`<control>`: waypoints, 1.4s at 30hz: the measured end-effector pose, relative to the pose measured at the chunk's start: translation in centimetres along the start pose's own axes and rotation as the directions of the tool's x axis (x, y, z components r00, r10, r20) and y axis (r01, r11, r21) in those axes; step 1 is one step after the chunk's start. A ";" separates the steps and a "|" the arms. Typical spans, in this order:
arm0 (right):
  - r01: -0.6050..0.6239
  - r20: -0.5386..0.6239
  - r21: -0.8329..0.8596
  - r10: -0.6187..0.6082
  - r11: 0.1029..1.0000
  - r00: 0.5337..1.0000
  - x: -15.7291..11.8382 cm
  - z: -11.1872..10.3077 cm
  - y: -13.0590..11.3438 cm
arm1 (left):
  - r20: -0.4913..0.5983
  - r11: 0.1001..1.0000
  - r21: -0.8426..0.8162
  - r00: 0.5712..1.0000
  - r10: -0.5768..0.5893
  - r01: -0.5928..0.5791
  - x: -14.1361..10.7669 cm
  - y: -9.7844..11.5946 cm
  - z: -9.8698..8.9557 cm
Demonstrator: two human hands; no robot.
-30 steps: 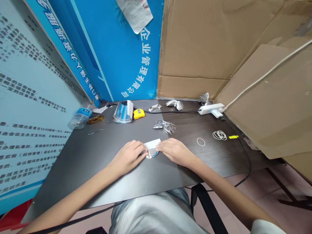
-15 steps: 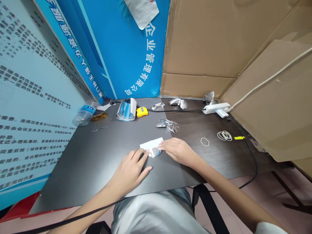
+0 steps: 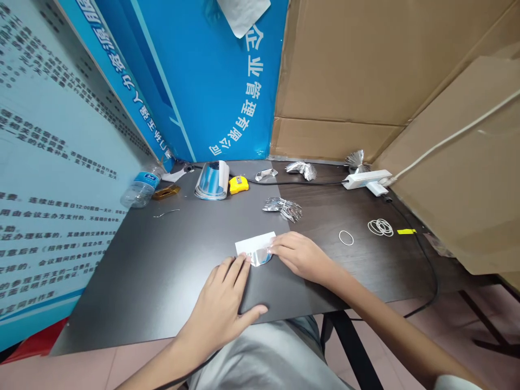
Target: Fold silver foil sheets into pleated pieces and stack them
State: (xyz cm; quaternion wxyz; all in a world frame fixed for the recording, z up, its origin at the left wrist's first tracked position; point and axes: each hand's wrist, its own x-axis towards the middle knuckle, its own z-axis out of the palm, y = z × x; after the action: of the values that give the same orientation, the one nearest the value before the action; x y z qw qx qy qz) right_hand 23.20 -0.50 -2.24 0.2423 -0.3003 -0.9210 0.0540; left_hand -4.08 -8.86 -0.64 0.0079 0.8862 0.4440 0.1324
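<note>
A small white sheet with a shiny silver and blue folded flap [image 3: 257, 243] lies on the dark desk in front of me. My left hand [image 3: 227, 290] is flat with its fingers stretched out, the fingertips on the sheet's lower left edge and the thumb spread away. At the sheet's right end, my right hand [image 3: 298, 253] has its fingers together, thumb tucked under, pinching the edge of the flap. Beyond the sheet lies a bundle of pleated silver foil strips [image 3: 283, 208], gathered at its middle.
A rolled blue and white sheet [image 3: 212, 181], a yellow tape measure [image 3: 238, 184] and a plastic bottle [image 3: 142, 187] are at the back left. White rubber bands [image 3: 381, 227], a power strip [image 3: 368, 179] and another foil bundle [image 3: 301, 170] lie right. Panels enclose the desk.
My left hand has flattened, with its thumb spread farther from the fingers. The flap under my fingertips now lies flatter and shows more silver. My right hand stays at the sheet's right end.
</note>
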 end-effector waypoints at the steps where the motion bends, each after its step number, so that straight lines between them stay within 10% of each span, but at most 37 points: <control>1: -0.001 0.005 0.019 0.001 1.000 1.000 -0.1 0.0 -0.3 | -0.013 1.000 -0.008 1.000 0.007 -0.007 0.0 0.0 -0.2; 10: -0.233 -0.007 0.418 0.260 0.878 0.966 0.1 -0.8 -3.9 | 0.001 0.919 -0.386 0.997 -0.082 0.076 -0.9 0.4 -1.7; 17: -0.434 0.066 0.594 0.497 0.677 0.865 2.6 -1.3 -3.5 | 0.059 0.751 -0.586 0.940 -0.336 0.305 3.1 -3.9 -3.4; 21: -0.171 -0.137 0.303 0.220 0.937 0.966 3.3 -2.0 -2.1 | -0.287 0.962 -0.251 0.957 0.036 -0.112 4.6 -6.8 -3.1; 26: 0.071 -0.117 -0.089 -0.081 0.994 0.990 1.2 -1.2 -2.0 | -0.329 0.856 0.225 0.790 0.517 -0.466 4.2 -7.3 -2.5; 42: -0.010 0.021 -0.039 0.011 0.999 1.000 -0.6 0.2 -2.4 | -0.082 0.866 0.189 0.871 0.484 -0.464 2.5 -5.9 -1.4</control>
State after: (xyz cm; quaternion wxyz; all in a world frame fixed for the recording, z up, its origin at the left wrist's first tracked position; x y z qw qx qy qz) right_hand 22.25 -2.78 -2.03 0.2265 -0.3090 -0.9228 0.0406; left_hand -7.62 -3.43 0.52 -0.1254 0.9555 0.2214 0.1493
